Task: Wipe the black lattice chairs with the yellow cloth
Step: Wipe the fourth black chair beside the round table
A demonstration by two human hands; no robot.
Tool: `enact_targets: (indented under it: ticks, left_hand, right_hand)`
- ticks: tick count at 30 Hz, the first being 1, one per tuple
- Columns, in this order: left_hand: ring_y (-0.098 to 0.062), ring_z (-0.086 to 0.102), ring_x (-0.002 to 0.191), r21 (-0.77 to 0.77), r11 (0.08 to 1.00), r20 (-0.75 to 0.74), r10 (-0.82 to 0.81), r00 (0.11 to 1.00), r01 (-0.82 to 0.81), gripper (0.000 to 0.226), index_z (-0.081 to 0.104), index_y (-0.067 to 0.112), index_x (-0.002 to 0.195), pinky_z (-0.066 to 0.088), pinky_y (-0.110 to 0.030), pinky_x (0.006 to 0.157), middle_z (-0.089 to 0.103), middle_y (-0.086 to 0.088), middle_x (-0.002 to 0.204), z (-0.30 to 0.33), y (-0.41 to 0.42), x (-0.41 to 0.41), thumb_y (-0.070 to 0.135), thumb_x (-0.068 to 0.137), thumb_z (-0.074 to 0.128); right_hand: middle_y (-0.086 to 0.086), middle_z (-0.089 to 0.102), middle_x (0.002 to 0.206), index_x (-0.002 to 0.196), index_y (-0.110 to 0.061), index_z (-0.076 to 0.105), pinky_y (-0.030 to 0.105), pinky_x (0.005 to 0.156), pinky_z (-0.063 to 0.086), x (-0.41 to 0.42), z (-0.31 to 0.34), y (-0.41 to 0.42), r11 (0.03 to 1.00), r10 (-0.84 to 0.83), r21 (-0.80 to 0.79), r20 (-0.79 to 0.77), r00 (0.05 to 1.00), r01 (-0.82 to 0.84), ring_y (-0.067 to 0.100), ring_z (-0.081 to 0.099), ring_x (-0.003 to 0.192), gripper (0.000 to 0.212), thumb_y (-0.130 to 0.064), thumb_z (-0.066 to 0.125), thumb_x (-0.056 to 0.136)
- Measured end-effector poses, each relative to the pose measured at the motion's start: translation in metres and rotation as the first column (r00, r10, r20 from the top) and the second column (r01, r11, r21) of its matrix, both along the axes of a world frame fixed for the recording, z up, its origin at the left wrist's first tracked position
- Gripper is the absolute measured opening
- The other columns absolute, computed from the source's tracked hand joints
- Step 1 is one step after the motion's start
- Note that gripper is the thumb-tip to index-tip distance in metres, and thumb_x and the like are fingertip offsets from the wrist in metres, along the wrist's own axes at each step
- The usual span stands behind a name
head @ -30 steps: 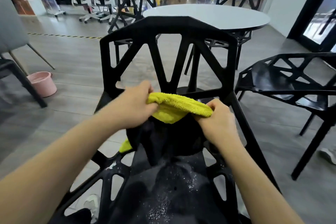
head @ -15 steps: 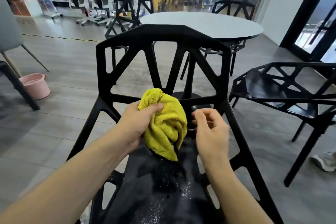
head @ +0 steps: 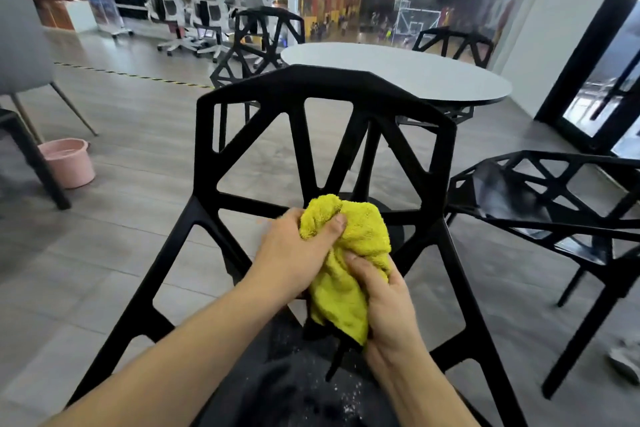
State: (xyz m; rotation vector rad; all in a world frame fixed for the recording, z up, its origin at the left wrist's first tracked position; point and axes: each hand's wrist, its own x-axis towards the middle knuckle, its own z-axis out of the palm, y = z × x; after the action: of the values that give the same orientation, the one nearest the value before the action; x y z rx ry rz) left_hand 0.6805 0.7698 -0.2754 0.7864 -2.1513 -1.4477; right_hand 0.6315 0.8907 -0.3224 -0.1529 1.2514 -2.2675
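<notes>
Yellow cloth bunched in both hands above the near lattice chair.

The left hand and right hand are clamped on it; a flat pad is best folded before the struts are wiped. A second chair at right and the round table beyond crowd the reach.

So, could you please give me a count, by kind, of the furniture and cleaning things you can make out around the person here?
Black lattice chairs: 4 (nearest, right, far left, far right)
Yellow cloth: 1, gripped by the left hand and right hand
Round table: 1
Pink bucket: 1
Grey chair: 1
White office chairs: several, too blurred to count
Total counted: 8
</notes>
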Motion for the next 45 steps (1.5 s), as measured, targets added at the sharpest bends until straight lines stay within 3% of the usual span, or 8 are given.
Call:
enact_targets:
  ticks: [4,10,19,22,25,30,41,45]
  left_hand:
    - [-0.028,0.071,0.102,0.575,0.796,-0.061,-0.187,0.980,0.188,0.034,0.071,0.013,0.109,0.055,-0.046,0.096,0.076,-0.008,0.106,-0.010,0.001,-0.003,0.041,0.090,0.067]
    - [-0.026,0.072,0.095,0.471,0.875,-0.169,-0.033,0.985,0.110,0.019,0.065,0.015,0.110,0.059,-0.041,0.086,0.075,-0.012,0.102,-0.026,0.000,-0.013,0.019,0.092,0.069]
    - [-0.015,0.071,0.097,0.393,0.810,-0.287,-0.342,0.895,0.436,0.041,0.055,0.011,0.126,0.058,-0.026,0.084,0.075,-0.007,0.109,0.000,-0.022,-0.020,-0.011,0.091,0.059]
    - [-0.013,0.068,0.093,-0.086,0.977,-0.130,-0.204,0.970,0.194,0.030,0.054,0.018,0.120,0.053,-0.031,0.085,0.073,0.007,0.101,0.000,-0.059,-0.025,0.002,0.095,0.055]
    - [-0.026,0.056,0.110,-0.765,0.630,0.138,-0.043,0.989,0.134,0.033,0.050,0.021,0.130,0.039,-0.040,0.097,0.065,0.004,0.119,-0.015,-0.099,-0.032,0.017,0.097,0.047]
    - [-0.027,0.052,0.113,-0.856,0.375,0.425,0.118,0.898,0.356,0.030,0.046,0.027,0.129,0.031,-0.039,0.103,0.060,0.005,0.121,-0.060,-0.123,-0.040,0.031,0.104,0.032]
    - [-0.033,0.055,0.087,-0.946,0.307,0.145,0.129,0.981,0.100,0.013,0.061,0.022,0.105,0.028,-0.041,0.087,0.063,0.002,0.089,-0.087,-0.126,-0.045,0.020,0.096,0.053]
    - [-0.035,0.054,0.088,-0.938,0.328,0.162,0.144,0.976,0.107,0.012,0.061,0.020,0.106,0.028,-0.042,0.086,0.064,-0.001,0.091,-0.085,-0.124,-0.046,0.019,0.097,0.052]
  right_hand:
    - [0.015,0.073,0.111,0.116,-0.015,0.070,0.042,0.080,0.059,-0.021,0.005,0.003,0.989,-0.078,0.125,-0.014,0.997,0.079,0.032,0.072,0.098,0.026,-0.020,0.063,0.091]
    - [-0.011,0.050,0.120,0.128,-0.050,0.054,0.010,0.090,0.044,-0.025,0.005,0.001,0.703,-0.042,0.459,-0.735,0.676,0.543,-0.017,0.047,0.106,0.037,-0.039,0.063,0.094]
    - [-0.010,0.070,0.097,0.116,-0.033,0.061,0.020,0.076,0.053,-0.058,0.039,-0.032,0.823,-0.052,0.419,-0.617,0.785,0.384,-0.003,0.066,0.085,0.019,-0.028,0.061,0.098]
    - [-0.011,0.062,0.104,0.121,-0.032,0.050,0.028,0.075,0.049,-0.086,0.070,-0.049,0.658,-0.155,0.224,-0.894,0.421,0.718,0.003,0.059,0.086,0.025,-0.035,0.056,0.098]
    - [0.006,0.053,0.129,0.132,-0.025,0.051,0.030,0.086,0.038,-0.125,0.105,-0.072,0.483,0.093,-0.091,-0.984,-0.155,0.871,0.021,0.050,0.108,0.036,-0.039,0.049,0.099]
    - [0.019,0.044,0.145,0.144,-0.020,0.043,0.049,0.093,0.036,-0.167,0.079,-0.104,0.198,0.609,-0.052,-0.776,-0.164,0.979,0.040,0.048,0.116,0.053,-0.045,0.045,0.098]
    - [0.022,0.043,0.127,0.132,-0.018,0.048,0.048,0.079,0.042,-0.111,-0.055,-0.110,0.403,0.426,0.066,-0.896,-0.124,0.913,0.037,0.048,0.091,0.043,-0.019,0.057,0.090]
    - [0.021,0.061,0.114,0.119,-0.020,0.066,0.044,0.068,0.042,-0.119,-0.056,-0.084,0.597,0.565,-0.010,-0.704,-0.430,0.802,0.033,0.050,0.079,0.039,-0.012,0.061,0.082]
